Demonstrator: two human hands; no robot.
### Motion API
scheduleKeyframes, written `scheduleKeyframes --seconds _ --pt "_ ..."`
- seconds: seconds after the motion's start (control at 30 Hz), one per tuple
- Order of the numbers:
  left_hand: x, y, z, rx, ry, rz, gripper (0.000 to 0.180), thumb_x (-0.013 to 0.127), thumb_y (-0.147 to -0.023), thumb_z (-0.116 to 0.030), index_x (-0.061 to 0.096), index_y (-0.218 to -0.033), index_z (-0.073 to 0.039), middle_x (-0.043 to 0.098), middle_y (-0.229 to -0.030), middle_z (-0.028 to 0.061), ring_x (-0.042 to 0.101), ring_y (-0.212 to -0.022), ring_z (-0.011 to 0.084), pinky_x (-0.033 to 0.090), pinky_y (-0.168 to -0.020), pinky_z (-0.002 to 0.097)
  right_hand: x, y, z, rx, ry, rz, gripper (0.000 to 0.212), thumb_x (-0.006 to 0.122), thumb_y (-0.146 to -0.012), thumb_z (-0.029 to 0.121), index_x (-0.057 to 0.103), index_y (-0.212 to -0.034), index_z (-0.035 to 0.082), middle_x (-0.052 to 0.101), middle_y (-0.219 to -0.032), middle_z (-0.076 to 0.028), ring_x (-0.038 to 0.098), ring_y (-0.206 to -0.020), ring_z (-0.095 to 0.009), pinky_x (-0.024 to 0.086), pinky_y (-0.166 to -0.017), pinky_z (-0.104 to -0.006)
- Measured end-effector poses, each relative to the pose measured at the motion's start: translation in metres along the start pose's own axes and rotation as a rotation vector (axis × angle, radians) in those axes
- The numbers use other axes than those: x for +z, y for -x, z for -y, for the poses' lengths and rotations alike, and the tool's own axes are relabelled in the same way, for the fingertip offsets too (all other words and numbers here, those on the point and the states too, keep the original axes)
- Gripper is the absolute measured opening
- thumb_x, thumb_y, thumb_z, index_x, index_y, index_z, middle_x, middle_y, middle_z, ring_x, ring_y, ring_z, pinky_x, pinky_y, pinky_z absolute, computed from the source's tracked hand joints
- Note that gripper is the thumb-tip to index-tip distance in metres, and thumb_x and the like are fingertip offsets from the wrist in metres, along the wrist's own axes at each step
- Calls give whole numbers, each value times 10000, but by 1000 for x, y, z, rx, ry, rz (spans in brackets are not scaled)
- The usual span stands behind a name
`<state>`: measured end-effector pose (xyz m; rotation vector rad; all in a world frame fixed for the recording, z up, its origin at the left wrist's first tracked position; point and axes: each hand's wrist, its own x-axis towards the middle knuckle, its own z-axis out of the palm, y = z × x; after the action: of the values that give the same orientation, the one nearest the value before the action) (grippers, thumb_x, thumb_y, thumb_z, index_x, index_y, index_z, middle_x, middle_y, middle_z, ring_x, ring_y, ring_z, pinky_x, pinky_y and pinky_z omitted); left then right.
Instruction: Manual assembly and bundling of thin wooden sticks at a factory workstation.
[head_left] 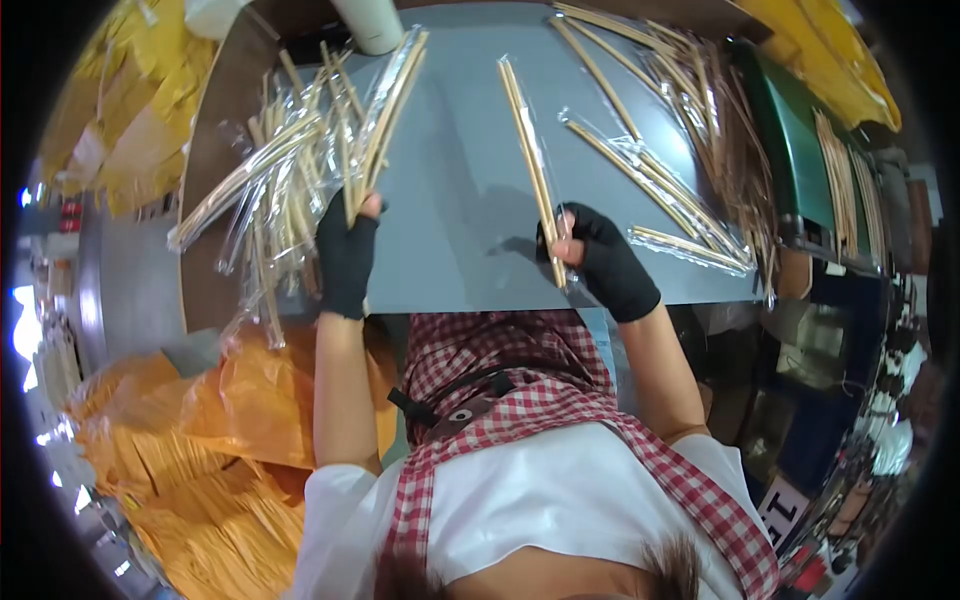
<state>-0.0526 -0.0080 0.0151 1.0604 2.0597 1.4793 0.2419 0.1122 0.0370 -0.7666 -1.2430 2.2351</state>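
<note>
Both my hands wear black fingerless gloves over a grey table [460, 210]. My left hand [347, 255] grips the near end of a clear sleeve of wooden chopsticks [385, 110], which slants up and away over a heap of packed sleeves [270, 190]. My right hand [600, 260] pinches the near end of another clear-wrapped chopstick pair [532, 165], which lies along the table's middle and points away from me.
More sleeved chopsticks [660, 190] lie at the right of the table, with bare sticks [700, 90] piled beyond them. A green crate [800, 160] stands at the right edge. Orange bags of chopsticks [200, 470] sit at lower left, and yellow bags [130, 110] at upper left.
</note>
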Motion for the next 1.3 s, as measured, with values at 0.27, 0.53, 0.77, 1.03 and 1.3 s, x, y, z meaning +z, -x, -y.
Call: scheduleKeyframes --seconds 0.27,0.53,0.77,1.03,1.3 --pt "22 -8 -73 -253 526 138 174 704 -862 -157 633 -971 -41 540 -615 -46 353 -414 8 239 -388 191 55 11 -25 180 138 234 192 683 -808 -21 506 -819 53 567 -698 -37 588 -684 -119 467 -634 -251" --pt "9 4 -67 -170 487 174 141 678 -873 -162 609 -887 -40 497 -669 -60 408 -551 13 304 -487 202 67 4 -24 110 266 97 206 593 -937 222 588 -976 20 557 -787 -11 505 -753 -91 410 -693 -234" --pt "-1 8 -70 -245 593 149 160 632 -920 -207 610 -934 -50 495 -703 -67 431 -602 16 321 -529 189 66 5 -26 62 318 75 285 547 -963 275 632 -952 4 565 -793 -13 494 -747 -96 394 -684 -239" --pt "-16 8 -59 -385 1061 444 203 594 -943 -264 587 -926 -62 464 -647 -58 387 -496 19 269 -449 186 61 9 -21 128 272 66 264 549 -959 260 622 -954 7 562 -777 -11 489 -743 -86 393 -679 -233" --pt "24 25 -76 -223 727 148 143 676 -883 -164 564 -893 -76 496 -671 -60 379 -498 4 260 -445 195 71 11 -7 162 311 -69 224 664 -856 192 583 -984 27 534 -840 11 482 -760 -75 400 -664 -237"
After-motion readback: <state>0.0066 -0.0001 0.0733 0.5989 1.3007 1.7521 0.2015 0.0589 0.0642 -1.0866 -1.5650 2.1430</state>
